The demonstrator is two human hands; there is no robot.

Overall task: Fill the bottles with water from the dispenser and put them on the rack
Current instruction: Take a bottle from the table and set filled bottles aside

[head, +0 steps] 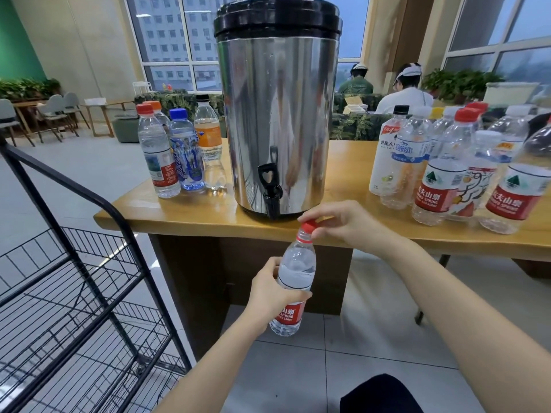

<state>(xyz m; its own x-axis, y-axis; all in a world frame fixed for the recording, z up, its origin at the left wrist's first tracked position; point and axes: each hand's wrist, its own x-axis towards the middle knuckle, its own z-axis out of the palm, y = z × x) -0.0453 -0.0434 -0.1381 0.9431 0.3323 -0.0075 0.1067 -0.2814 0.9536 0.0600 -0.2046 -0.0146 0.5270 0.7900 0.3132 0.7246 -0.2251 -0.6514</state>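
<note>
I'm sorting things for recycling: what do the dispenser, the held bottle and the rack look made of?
The dispenser: polished metal, probably stainless steel, since it mirrors the room; its black lid and tap look plastic. The bottle: thin clear plastic, see-through, with a glossy red cap, likely plastic too. The rack: thin wire grid and tubes, apparently black-coated metal.

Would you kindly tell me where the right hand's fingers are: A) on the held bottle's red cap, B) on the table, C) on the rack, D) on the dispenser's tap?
A: the right hand pinches the red cap of the bottle that the left hand holds.
</note>
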